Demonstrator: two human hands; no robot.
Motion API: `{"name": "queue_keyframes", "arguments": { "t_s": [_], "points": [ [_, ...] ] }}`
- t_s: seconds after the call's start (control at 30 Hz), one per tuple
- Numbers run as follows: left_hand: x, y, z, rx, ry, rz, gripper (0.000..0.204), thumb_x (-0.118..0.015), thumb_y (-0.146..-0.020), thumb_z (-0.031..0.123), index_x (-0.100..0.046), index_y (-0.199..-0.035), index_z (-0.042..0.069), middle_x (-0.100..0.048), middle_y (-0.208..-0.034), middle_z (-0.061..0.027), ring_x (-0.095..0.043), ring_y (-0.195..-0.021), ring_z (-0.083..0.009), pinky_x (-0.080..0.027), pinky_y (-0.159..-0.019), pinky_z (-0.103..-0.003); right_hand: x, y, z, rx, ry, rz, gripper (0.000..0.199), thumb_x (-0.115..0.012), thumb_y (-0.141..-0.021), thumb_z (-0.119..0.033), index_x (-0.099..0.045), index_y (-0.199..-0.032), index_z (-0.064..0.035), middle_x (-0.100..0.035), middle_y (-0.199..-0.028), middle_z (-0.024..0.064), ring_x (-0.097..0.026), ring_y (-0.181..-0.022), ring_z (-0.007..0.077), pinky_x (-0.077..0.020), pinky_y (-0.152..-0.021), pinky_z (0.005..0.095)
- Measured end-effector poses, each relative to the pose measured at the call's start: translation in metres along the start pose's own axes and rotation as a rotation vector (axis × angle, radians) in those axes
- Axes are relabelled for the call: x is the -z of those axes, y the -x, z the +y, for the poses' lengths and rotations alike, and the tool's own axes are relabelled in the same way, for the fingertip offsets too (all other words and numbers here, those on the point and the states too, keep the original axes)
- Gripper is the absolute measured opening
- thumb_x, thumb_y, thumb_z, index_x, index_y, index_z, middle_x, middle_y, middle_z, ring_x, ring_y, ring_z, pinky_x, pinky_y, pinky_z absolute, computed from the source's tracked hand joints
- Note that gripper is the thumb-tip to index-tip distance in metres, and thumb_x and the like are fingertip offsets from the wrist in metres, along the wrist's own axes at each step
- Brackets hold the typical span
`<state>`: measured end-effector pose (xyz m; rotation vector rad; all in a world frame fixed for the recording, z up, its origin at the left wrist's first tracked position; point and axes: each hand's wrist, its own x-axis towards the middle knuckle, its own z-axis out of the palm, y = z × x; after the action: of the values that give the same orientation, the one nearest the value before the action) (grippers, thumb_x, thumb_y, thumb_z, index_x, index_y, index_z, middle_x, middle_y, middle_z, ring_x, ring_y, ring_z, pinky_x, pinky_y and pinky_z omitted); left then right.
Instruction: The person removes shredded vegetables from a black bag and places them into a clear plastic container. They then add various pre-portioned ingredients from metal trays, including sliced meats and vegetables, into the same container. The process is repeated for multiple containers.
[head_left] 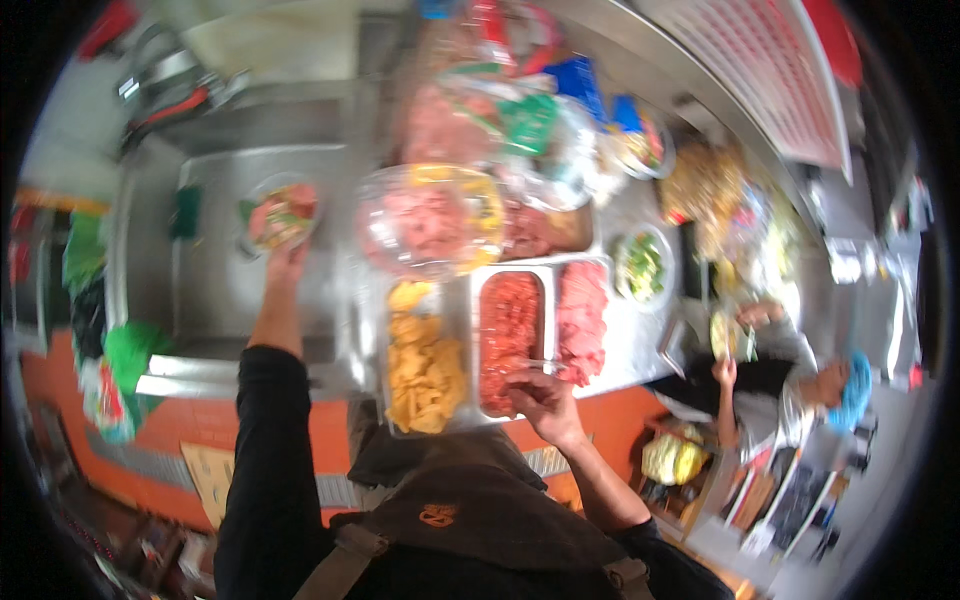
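Observation:
My left hand (287, 262) reaches out over the steel sink (215, 290) and holds a clear round bowl (280, 212) of mixed pink and green food by its near edge. My right hand (540, 392) rests at the near end of a steel tray of red minced meat (508, 335), fingers closed on a thin utensil (528, 363) or a pinch of the meat; blur hides which. Beside that tray lie a tray of yellow chips (425, 370) on the left and a tray of pink meat (582, 318) on the right.
A large clear bowl of pink meat (430, 220) stands behind the trays, with plastic-wrapped packs (480, 110) further back. A small bowl of greens (643, 265) sits to the right. Another person in a blue hair cover (850, 390) works at the right end of the counter.

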<state>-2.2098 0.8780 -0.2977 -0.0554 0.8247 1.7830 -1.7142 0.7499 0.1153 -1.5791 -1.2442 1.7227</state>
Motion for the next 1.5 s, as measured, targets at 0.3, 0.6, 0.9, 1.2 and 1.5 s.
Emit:
{"name": "queue_keyframes", "arguments": {
  "t_s": [0.3, 0.6, 0.9, 1.2, 1.5],
  "points": [
    [-0.082, 0.079, 0.07, -0.166, -0.552, 0.445, 0.021, -0.056, -0.091, 0.008, -0.062, -0.109, 0.0, -0.067, -0.096, -0.0133, -0.068, -0.086, -0.0283, -0.058, -0.079, -0.039, 0.181, -0.03, 0.06, -0.001, -0.14, 0.404, 0.013, -0.064, -0.098, -0.008, -0.071, -0.106, 0.0007, -0.073, -0.086, 0.0078, -0.064, -0.063, 0.0117, -0.0499, -0.056, 0.0256],
    [-0.394, 0.333, -0.128, -0.058, -0.86, -0.407, 0.026, -0.069, -0.089, 0.002, -0.066, -0.115, -0.001, -0.07, -0.107, -0.0114, -0.07, -0.097, -0.0215, -0.056, -0.083, -0.029, 0.308, -0.072, 0.117, -0.013, -0.521, 0.51, 0.012, -0.061, -0.098, -0.006, -0.069, -0.104, -0.0005, -0.071, -0.083, 0.0099, -0.061, -0.06, 0.0132, -0.042, -0.05, 0.0249],
    [-0.552, 0.247, -0.427, -0.082, -1.985, -0.763, 0.05, -0.059, -0.089, 0.007, -0.053, -0.137, -0.006, -0.065, -0.123, -0.0308, -0.065, -0.114, -0.046, -0.052, -0.099, -0.048, 0.328, -0.019, 0.09, -0.059, -0.543, 0.383, 0.012, -0.062, -0.096, -0.004, -0.071, -0.104, 0.0003, -0.072, -0.085, 0.0074, -0.063, -0.062, 0.0123, -0.0421, -0.053, 0.0231],
    [-0.563, 0.243, -0.433, 0.472, -1.441, -0.576, 0.045, -0.068, -0.084, 0.003, -0.064, -0.128, -0.001, -0.072, -0.088, -0.013, -0.068, -0.061, -0.019, -0.054, -0.052, -0.032, 0.404, -0.086, -0.016, 0.236, -0.371, 0.231, 0.017, -0.065, -0.096, -0.009, -0.071, -0.109, 0.0, -0.073, -0.088, 0.0061, -0.065, -0.063, 0.0107, -0.0462, -0.056, 0.0226],
    [-0.512, 0.311, -0.278, 0.125, -1.316, -0.496, 0.046, -0.063, -0.088, 0.0, -0.061, -0.134, 0.002, -0.071, -0.095, -0.0067, -0.067, -0.077, -0.0126, -0.055, -0.069, -0.027, 0.357, -0.308, -0.124, 0.444, 0.241, -0.067, 0.019, -0.065, -0.09, -0.006, -0.073, -0.105, 0.0022, -0.076, -0.094, 0.0086, -0.071, -0.07, 0.0183, -0.0566, -0.066, 0.0315]
  ]
}}
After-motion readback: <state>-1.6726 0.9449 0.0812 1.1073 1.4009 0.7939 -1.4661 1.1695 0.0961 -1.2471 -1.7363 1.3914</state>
